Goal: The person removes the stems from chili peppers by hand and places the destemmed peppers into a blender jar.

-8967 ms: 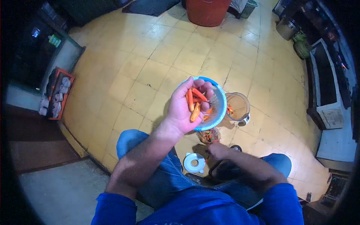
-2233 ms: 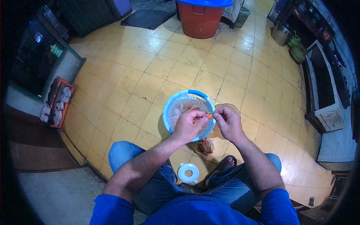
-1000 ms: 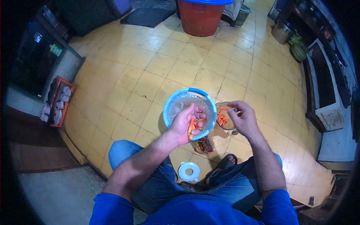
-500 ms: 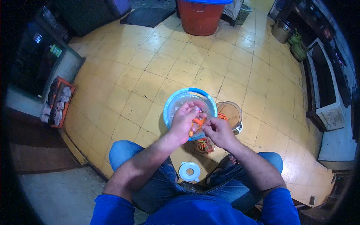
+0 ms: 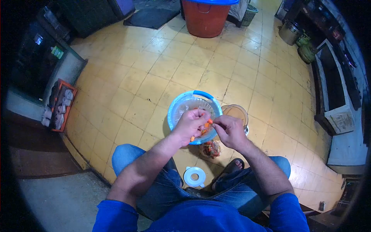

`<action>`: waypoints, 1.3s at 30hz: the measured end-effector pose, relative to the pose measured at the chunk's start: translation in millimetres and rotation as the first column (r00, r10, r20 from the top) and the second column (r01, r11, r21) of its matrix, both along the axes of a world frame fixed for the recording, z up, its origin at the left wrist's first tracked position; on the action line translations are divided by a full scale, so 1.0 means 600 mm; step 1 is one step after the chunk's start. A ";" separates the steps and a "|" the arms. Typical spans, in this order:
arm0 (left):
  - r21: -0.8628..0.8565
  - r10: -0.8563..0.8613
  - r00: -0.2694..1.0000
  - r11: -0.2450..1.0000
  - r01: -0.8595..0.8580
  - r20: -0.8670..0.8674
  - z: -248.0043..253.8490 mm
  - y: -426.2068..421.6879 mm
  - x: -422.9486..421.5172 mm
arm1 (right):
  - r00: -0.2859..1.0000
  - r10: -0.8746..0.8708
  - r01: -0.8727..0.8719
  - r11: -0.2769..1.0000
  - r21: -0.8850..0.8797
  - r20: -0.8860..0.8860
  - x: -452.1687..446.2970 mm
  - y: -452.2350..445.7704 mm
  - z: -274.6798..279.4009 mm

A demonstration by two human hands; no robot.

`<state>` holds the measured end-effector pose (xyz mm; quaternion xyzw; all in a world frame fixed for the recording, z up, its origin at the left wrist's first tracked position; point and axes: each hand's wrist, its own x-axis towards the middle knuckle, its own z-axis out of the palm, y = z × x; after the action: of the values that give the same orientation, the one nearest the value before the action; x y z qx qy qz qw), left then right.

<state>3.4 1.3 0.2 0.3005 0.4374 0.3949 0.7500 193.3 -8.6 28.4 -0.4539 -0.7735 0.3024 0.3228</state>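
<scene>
Over a blue plastic basket (image 5: 172, 114), my left hand (image 5: 190, 124) is curled round orange chili peppers. One orange chili pepper (image 5: 210, 121) pokes out between its thumb and fingers, and another orange end shows below the palm. My right hand (image 5: 232, 133) pinches the tip of that pepper with thumb and forefinger. More orange peppers in the basket are partly hidden by my hands. A clear bag of red and green chilies (image 5: 210, 149) rests on the floor just in front of the basket. To the right, a see-through round container (image 5: 240, 110) is partly covered by my right hand.
A white ring-shaped lid (image 5: 194, 177) lies on the tiled floor (image 5: 135, 96) between my feet. Farther off stand a large red tub (image 5: 205, 21) with a blue rim, an orange shoe rack (image 5: 68, 110) at left, and a metal pot (image 5: 290, 33) beside green gas cylinders (image 5: 306, 51).
My left hand has turned over from palm-up and closed more round the peppers. My right hand has shifted slightly right and up, now covering the orange contents of the see-through container.
</scene>
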 end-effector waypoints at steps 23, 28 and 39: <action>0.162 0.036 0.951 0.987 0.015 -0.306 0.018 0.032 -0.045 | 0.998 0.016 -0.027 0.980 -0.197 -0.056 0.000 0.012 -0.058; 0.058 0.022 0.967 0.998 -0.008 -0.254 0.027 0.017 -0.020 | 0.994 0.003 0.003 0.998 0.057 -0.108 -0.007 0.016 -0.057; -0.249 0.049 0.983 0.968 -0.004 0.174 -0.002 -0.009 0.007 | 0.970 -0.236 0.233 0.971 0.062 0.055 0.079 0.049 -0.016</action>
<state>7.6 -4.1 -1.2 0.1618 0.4181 0.3725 0.8126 240.4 20.7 18.8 -0.5423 -0.7320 0.2267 0.3444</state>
